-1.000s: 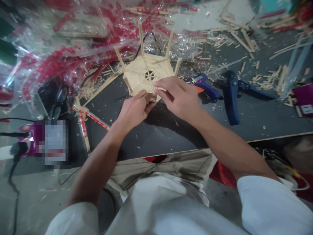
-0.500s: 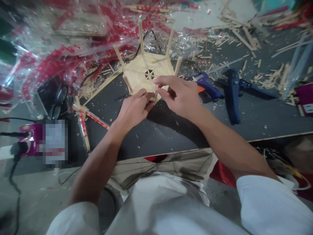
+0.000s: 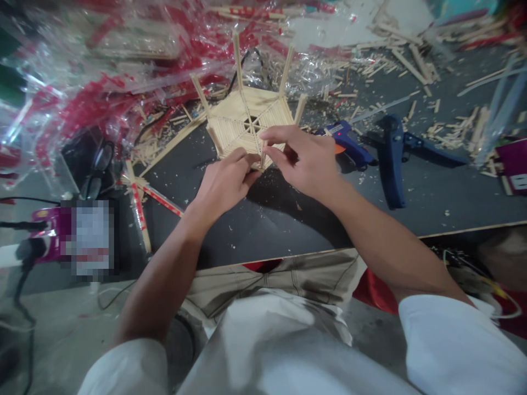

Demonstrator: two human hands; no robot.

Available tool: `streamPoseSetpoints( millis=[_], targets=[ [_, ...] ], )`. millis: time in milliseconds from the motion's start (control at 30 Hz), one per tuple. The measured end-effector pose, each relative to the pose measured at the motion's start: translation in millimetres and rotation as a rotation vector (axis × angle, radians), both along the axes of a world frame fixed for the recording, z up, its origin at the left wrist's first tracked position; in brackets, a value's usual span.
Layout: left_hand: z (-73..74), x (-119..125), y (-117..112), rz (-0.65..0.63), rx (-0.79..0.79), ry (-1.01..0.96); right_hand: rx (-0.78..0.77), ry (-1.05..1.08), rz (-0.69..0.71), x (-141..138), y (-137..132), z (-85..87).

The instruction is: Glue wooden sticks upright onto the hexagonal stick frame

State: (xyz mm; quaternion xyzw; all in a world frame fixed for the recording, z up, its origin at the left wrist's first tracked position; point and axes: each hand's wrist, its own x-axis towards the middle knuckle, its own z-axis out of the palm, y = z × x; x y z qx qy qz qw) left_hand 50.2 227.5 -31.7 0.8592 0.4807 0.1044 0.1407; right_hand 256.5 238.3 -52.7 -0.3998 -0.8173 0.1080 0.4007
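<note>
A hexagonal frame built from thin wooden sticks [image 3: 234,123] rests on the dark tabletop, several stick posts standing up at its corners. Fine strips run inward to a small opening at its middle. At the near corner my right hand [image 3: 307,162] is closed, thumb and index finger pinching a short upright wooden stick [image 3: 262,158]. Just left of that stick, my left hand [image 3: 228,181] grips the frame's near edge, its fingers curled together. The fingertips partly hide that corner.
Right of the frame lie a blue glue gun [image 3: 349,144] and a blue-handled cutter [image 3: 391,164]. Crumpled red and clear plastic wrap [image 3: 102,109] heaps up at the back left. Stick offcuts are scattered at the back right; red-wrapped sticks [image 3: 139,208] and eyeglasses [image 3: 99,167] lie left.
</note>
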Motion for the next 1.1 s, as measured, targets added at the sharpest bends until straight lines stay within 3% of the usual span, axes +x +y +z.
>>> streamPoseSetpoints(
  millis=[933,1100],
  targets=[
    [0.9,-1,0,0.117,-0.017,0.002,0.008,-0.032,-0.064,10,-5,6.8],
    [-0.4,-2,0,0.09,-0.017,-0.014,0.002,-0.073,-0.066,13,-8,11.9]
  ],
)
